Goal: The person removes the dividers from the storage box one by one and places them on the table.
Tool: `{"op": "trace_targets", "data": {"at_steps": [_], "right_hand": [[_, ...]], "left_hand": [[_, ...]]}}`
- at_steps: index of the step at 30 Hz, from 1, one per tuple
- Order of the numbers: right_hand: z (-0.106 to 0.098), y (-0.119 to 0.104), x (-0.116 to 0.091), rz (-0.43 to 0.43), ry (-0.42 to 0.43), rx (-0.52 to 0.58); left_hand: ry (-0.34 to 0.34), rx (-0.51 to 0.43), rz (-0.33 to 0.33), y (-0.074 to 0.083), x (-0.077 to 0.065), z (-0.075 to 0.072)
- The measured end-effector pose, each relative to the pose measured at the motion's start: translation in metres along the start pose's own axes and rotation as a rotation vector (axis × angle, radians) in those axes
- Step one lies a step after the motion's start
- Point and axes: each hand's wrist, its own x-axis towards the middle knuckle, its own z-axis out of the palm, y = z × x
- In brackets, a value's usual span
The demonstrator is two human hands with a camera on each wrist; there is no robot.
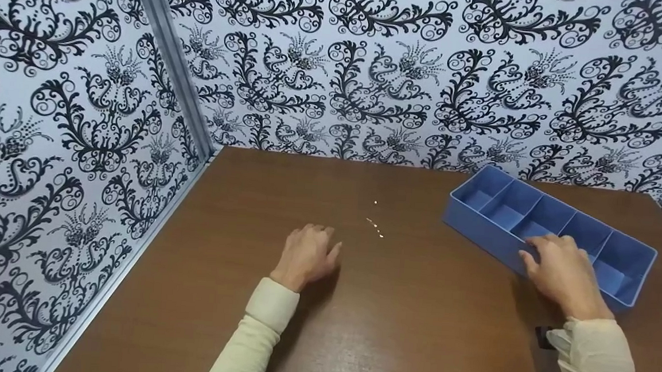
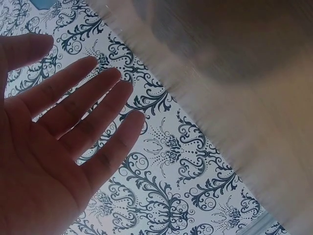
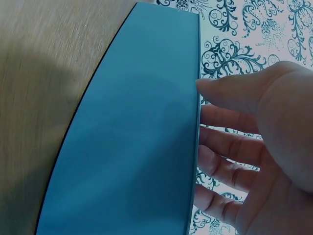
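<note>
Blue divided tray (image 1: 541, 222), a long open-topped box with cross walls forming several compartments, lies slantwise on the right part of the brown tabletop (image 1: 392, 316), its far end near the patterned back wall (image 1: 430, 71) and its near end toward the tabletop's right edge. Right hand (image 1: 561, 272) rests on the tray's near long wall about midway along it; in the right wrist view the thumb lies against the outer face of that wall and the fingers (image 3: 230, 147) reach over the rim, only lightly bent, so the hold is a loose one on the edge. Left hand (image 1: 307, 253) hovers over or rests on the bare tabletop near the middle, well apart from the tray; the left wrist view shows its fingers (image 2: 93, 103) straight and spread, holding nothing. Small pale specks (image 1: 375, 226) lie on the tabletop between the two hands. Left patterned wall (image 1: 68, 164) meets the tabletop along a metal strip. Broad bare wood lies left of and in front of the tray. Both forearms wear cream sleeves (image 1: 259, 331).
</note>
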Motion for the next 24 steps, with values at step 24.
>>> {"op": "trace_targets", "data": {"at_steps": [24], "right_hand": [[-0.009, -0.006, -0.003, -0.03, -0.123, 0.05]], "left_hand": [[0.013, -0.055, 0.032, 0.007, -0.003, -0.004]]}}
